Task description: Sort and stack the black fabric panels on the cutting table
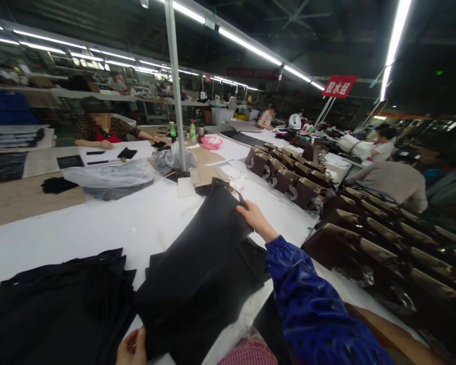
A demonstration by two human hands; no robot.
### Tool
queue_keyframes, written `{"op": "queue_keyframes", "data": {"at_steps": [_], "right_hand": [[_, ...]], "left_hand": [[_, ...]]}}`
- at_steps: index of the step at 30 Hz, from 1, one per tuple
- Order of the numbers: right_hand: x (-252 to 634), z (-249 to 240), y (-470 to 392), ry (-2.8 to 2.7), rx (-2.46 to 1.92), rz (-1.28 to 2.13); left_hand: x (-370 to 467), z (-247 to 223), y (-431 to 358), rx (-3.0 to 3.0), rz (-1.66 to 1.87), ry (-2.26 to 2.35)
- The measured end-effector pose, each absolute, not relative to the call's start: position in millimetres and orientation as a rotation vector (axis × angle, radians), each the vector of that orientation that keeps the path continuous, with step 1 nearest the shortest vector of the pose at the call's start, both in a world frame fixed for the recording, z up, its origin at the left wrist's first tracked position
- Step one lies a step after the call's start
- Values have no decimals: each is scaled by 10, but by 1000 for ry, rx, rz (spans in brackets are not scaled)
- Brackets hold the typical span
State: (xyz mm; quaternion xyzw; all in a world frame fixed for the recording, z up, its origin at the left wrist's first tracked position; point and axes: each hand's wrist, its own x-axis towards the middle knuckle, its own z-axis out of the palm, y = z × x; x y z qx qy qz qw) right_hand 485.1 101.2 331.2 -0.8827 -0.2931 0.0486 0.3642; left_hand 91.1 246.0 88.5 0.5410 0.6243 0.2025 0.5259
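A large black sheet [197, 253] slants across the middle of the view, its far end raised off the table. My right hand [255, 218], below a blue sleeve, pinches its right edge near the far end. At the bottom, my left hand [132, 348] touches the near left corner of the same sheet, fingers bent around the edge; only part of this hand shows. More black pieces [255, 256] lie partly under the sheet. To the left, a pile of black pieces [61, 309] rests on the white table surface [95, 230].
Rows of dark brown bags [289, 175] stand to the right, with more bags [387, 243] nearer. A metal post [176, 86] rises beyond the sheet, beside a plastic-covered bundle [110, 177]. Across the table sits a person [108, 129]; a pink basin [212, 142] stands farther back.
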Motion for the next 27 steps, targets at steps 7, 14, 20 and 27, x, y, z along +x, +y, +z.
{"op": "queue_keyframes", "data": {"at_steps": [7,14,20,27], "right_hand": [[4684,2033,227,-557,-2531,318],[4633,1419,-215,-718,-2662,506],[4706,1374,-247,-847,-2687,491],[4833,1391,-99,-974,-2643,431]], "left_hand": [[1029,785,2467,1437,338,1446],[1176,739,2394,1774,381,1576],[1602,1118,2103,2554,629,1021],[2069,1066,1915,2738,404,1108]]}}
